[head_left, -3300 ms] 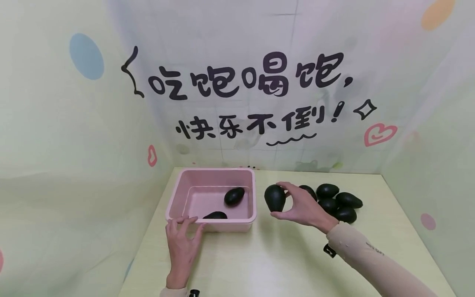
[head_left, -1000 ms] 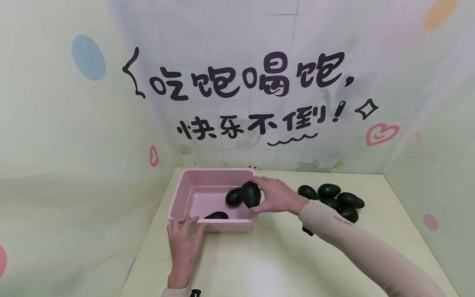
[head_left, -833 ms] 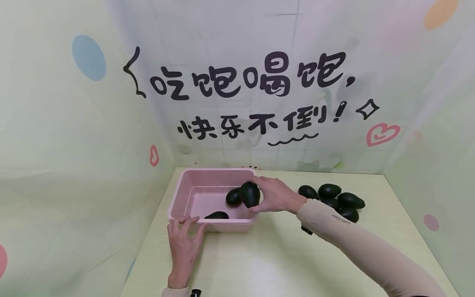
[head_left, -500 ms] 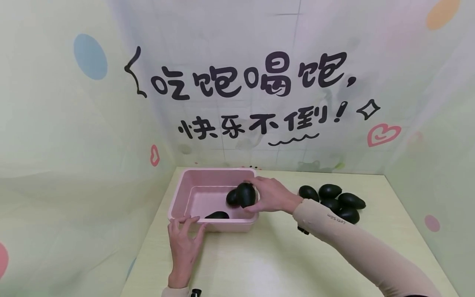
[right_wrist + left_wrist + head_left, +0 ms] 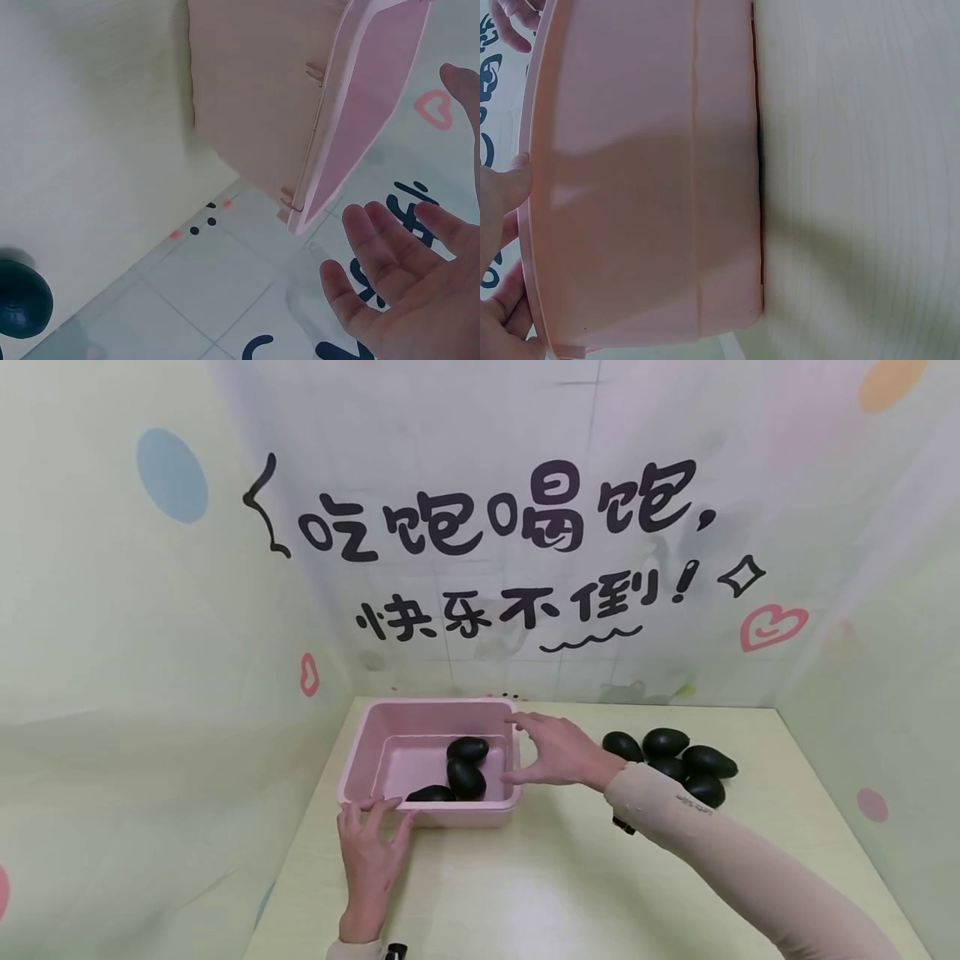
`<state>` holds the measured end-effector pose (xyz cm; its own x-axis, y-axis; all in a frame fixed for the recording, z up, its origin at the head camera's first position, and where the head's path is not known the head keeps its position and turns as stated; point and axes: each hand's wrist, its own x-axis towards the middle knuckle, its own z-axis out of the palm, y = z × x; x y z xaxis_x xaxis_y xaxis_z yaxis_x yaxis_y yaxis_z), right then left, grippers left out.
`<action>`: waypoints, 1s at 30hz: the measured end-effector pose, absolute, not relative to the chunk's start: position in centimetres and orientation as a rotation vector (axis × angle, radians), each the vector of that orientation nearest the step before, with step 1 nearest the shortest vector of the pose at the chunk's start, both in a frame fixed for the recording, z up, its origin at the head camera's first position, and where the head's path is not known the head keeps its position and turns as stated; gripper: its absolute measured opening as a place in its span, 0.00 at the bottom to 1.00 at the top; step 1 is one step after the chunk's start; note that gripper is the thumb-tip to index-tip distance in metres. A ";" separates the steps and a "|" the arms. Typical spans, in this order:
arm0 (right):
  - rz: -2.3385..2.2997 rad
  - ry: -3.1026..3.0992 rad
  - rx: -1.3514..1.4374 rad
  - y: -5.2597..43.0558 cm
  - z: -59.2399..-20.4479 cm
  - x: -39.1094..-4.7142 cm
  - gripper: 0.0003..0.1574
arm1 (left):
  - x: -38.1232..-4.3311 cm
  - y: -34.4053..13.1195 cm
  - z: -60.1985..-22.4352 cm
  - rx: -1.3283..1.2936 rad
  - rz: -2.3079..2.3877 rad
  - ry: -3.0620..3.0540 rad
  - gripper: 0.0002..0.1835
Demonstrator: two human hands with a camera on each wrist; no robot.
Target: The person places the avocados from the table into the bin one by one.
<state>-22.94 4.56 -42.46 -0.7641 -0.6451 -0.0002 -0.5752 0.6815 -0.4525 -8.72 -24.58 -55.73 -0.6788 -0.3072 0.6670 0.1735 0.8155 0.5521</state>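
A pink plastic bin [image 5: 360, 768] stands on the table at the left. Inside it lie three dark avocados: one at the back [image 5: 467, 749], another just in front of it [image 5: 467, 779], and a third [image 5: 431, 794] partly hidden by the front rim. My left hand [image 5: 371, 856] holds the bin's front-left rim; in the left wrist view the thumb [image 5: 514, 180] presses on the rim's edge. Over the bin's right rim is my right hand [image 5: 562, 752], thumb and fingers spread apart with nothing between them. The right wrist view shows its fingers [image 5: 382, 255] loosely bent beside the bin.
Several more avocados [image 5: 666, 743] are clustered on the pale wooden table [image 5: 525, 885] at the right, near the right forearm. A printed cloth backdrop [image 5: 480, 677] with black lettering rises behind the table and closes in both sides.
My right hand has brought an avocado from the right over the bin and let it go; it now lies against the back one. The hand has drawn back slightly right. My left hand stays put.
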 end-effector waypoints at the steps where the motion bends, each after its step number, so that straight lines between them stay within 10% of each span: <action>1: -0.658 2.735 -0.996 4.7 -42.5 -22.9 0.59 | -8.7 -24.6 -55.8 0.102 -0.764 -2.193 0.18; 30: -0.867 2.788 -0.856 7.9 -44.7 -22.7 0.53 | -8.5 -24.5 -55.7 0.101 -0.757 -2.193 0.18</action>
